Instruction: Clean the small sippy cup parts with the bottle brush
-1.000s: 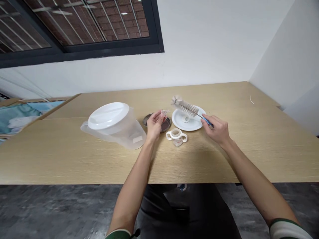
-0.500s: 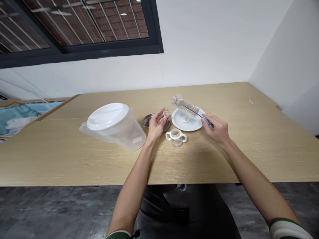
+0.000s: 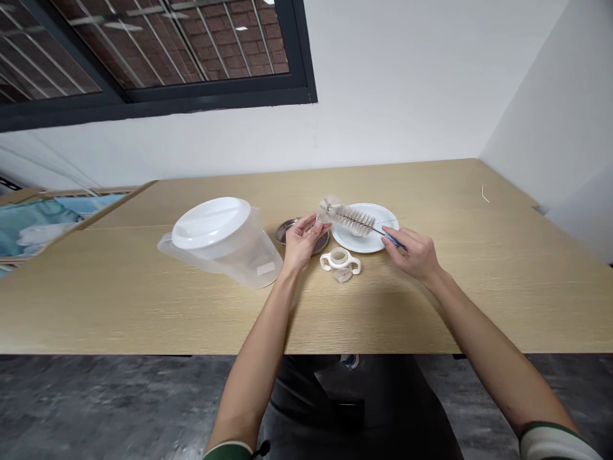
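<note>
My right hand is closed around the blue handle of a bottle brush, whose white bristles point left above the plate. My left hand pinches a small clear piece that looks like a bottle nipple, now largely covered by the brush head at my fingertips. Just in front of the plate stands a small baby bottle with a white two-handled collar and an open top. On the white plate, the brush mostly hides a small white ring. A thin wire-like stick lies across the plate's right rim.
A translucent pitcher with a white lid stands left of my left hand. Partly behind that hand lies a round metal dish. A thin pale strip lies at the table's far right. Window and wall rise behind the table.
The brush has moved left and slightly down, so its head now meets the clear piece at my left fingertips. My right hand has shifted a little left; my left hand has barely moved.
</note>
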Motion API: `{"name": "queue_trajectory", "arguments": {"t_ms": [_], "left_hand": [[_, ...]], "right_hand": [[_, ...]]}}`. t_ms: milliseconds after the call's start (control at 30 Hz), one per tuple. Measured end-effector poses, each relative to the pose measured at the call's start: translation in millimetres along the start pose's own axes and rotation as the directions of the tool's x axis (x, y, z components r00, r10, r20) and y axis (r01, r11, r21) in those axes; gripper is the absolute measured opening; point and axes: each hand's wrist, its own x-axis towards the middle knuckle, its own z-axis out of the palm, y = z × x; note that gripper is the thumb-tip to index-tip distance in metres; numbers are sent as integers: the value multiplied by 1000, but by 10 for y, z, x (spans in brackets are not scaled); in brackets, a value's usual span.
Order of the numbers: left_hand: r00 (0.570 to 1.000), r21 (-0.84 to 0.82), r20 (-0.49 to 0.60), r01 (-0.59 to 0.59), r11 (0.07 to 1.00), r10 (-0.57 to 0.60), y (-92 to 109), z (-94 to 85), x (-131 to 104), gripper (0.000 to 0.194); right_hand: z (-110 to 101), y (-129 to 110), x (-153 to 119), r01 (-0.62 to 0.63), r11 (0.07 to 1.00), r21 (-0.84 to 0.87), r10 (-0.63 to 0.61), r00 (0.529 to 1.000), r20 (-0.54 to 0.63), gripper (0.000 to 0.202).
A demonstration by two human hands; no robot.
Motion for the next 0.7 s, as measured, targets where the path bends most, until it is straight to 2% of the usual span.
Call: {"name": "queue_trajectory", "arguments": {"t_ms": [133,333,500,700], "left_hand": [[999,65,-6,-40,997,41,26,-25,0,63],[996,104,-57,-60,993,66,47,-47,6,75],[994,128,-86,-56,990,67,77,-8,-18,66],[997,134,-35,-68,989,74,43,-38,3,58]], "right_hand": [[-9,22,8,-46,998,-50,44,998,-51,28],[-16,29,8,-71,997,-38,69,996,-58,28],[-15,18,8,-41,998,-41,38,997,-70,26],[-19,18,15,-54,998,-34,51,996,-67,26]]}}
